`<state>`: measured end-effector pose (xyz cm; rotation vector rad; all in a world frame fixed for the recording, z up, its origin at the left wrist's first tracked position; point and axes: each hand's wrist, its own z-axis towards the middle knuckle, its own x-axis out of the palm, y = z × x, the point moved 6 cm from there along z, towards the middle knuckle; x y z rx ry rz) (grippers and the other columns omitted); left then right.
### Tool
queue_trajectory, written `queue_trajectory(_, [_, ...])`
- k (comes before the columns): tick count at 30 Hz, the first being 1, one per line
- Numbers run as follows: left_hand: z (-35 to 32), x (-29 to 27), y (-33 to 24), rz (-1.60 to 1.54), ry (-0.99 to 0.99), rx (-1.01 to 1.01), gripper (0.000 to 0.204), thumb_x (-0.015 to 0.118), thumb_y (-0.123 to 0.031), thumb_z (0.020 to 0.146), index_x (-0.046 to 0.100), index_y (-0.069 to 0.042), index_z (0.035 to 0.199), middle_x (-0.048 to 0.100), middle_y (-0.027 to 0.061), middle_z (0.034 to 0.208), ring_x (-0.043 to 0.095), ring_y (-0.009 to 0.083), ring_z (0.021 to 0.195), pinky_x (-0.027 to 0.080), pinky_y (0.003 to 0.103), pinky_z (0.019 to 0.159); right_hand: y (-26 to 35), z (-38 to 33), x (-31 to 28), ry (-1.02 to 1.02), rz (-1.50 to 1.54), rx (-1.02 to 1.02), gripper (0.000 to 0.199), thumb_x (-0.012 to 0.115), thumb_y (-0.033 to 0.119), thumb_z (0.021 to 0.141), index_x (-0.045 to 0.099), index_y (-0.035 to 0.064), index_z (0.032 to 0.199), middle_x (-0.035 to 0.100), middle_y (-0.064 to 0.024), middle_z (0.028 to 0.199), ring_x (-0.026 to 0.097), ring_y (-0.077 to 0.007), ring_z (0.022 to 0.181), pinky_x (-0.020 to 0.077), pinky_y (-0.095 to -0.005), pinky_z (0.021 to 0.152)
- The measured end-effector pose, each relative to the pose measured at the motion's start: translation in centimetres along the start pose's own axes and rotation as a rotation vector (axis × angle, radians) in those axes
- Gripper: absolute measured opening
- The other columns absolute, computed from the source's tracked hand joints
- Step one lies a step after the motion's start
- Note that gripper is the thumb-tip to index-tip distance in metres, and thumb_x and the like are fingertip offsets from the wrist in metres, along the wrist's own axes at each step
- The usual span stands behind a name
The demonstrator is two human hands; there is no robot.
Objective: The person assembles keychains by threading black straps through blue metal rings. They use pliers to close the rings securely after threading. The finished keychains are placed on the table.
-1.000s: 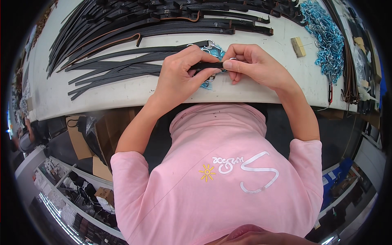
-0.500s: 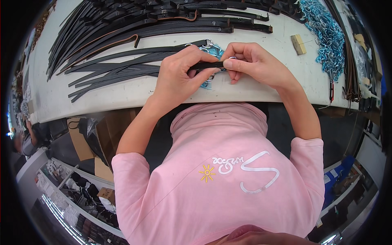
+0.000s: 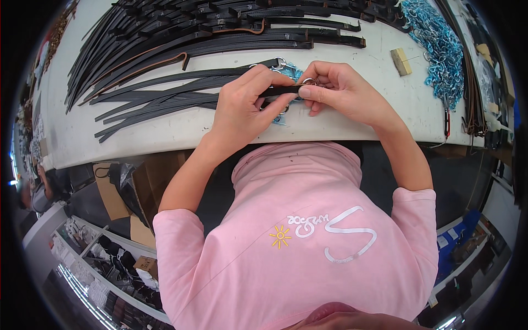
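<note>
Close to the table's front edge, my left hand (image 3: 242, 107) is closed on a black strap (image 3: 281, 91), pinching it between thumb and fingers. My right hand (image 3: 344, 91) is closed too, its thumb pressed on the strap's end. A shiny metal ring (image 3: 309, 81) shows at that end, beside the right fingertips. Several flat black straps (image 3: 159, 102) fan out leftward from under the left hand. Just beyond the hands lies another silver ring (image 3: 281, 62) on a strap end, with light blue plastic (image 3: 291, 71) around it. My fingers partly hide the held end.
A large heap of black straps (image 3: 181, 27) covers the far side of the white table (image 3: 181, 126). At the right are a pale block (image 3: 401, 61), a long pile of blue and silver metal pieces (image 3: 440, 55), a red-and-black tool (image 3: 446, 122) and hanging brown straps (image 3: 474, 110).
The metal ring at the strap's end shows more plainly, and the strap's end has tilted between my fingers. Both hands keep their grip in nearly the same place.
</note>
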<state>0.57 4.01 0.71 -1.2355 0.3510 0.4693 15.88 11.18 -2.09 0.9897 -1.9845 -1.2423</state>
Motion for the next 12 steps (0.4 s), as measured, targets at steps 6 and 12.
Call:
queue_trajectory(6, [0.14, 0.02, 0.05, 0.034, 0.037, 0.007, 0.022, 0.082, -0.003, 0.078, 0.075, -0.005, 0.098, 0.066, -0.0015, 0.082, 0.047, 0.0037, 0.060, 0.030, 0.021, 0.048, -0.10, 0.16, -0.16, 0.005, -0.001, -0.015, 0.020, 0.068, 0.018, 0.097, 0.064, -0.0012, 0.103, 0.065, -0.0040, 0.084, 0.064, -0.0087, 0.076, 0.0565, -0.0237, 0.073])
queue_trajectory(12, [0.07, -0.01, 0.41, 0.008, 0.036, -0.035, 0.021, 0.082, -0.004, 0.078, 0.075, -0.004, 0.098, 0.066, -0.0020, 0.081, 0.048, 0.0051, 0.061, 0.030, 0.021, 0.048, 0.00, 0.14, -0.14, -0.008, -0.007, -0.002, 0.021, 0.068, 0.018, 0.096, 0.065, -0.0009, 0.103, 0.066, -0.0049, 0.082, 0.065, -0.0110, 0.074, 0.0569, -0.0255, 0.072])
